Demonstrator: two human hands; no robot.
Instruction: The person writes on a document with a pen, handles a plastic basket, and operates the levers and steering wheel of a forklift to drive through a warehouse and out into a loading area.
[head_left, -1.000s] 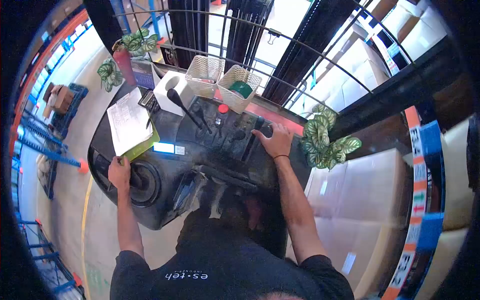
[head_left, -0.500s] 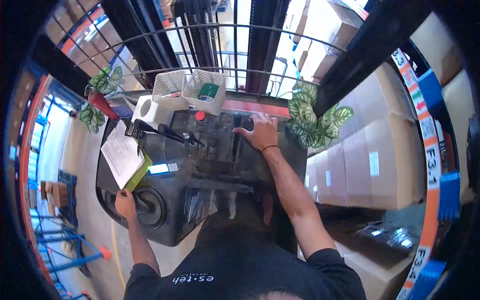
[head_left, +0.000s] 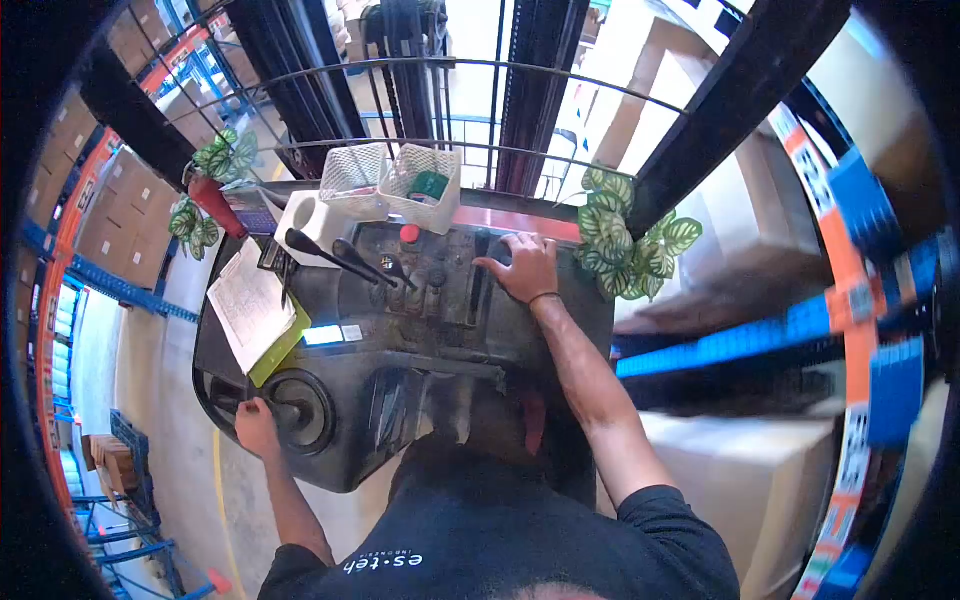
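I stand at a forklift's black control console (head_left: 400, 340). My left hand (head_left: 256, 425) is closed on the knob of the round steering wheel (head_left: 295, 408) at the console's lower left. My right hand (head_left: 525, 265) rests over a black control lever (head_left: 497, 250) on the right side of the panel, fingers curled on it. Two more black levers (head_left: 335, 255) stick up to the left of it, near a red button (head_left: 408, 233).
A clipboard with papers (head_left: 245, 305) lies on the console's left. Two white mesh baskets (head_left: 395, 180) and a white tissue box (head_left: 305, 215) sit at the front. Artificial leaves (head_left: 625, 245) hang right. Mast rails stand ahead; racking with cartons (head_left: 120, 220) flanks both sides.
The surroundings have swept past, with the right-hand racking now blurred. My left hand has turned the wheel knob lower and towards me. My right hand stays on the lever.
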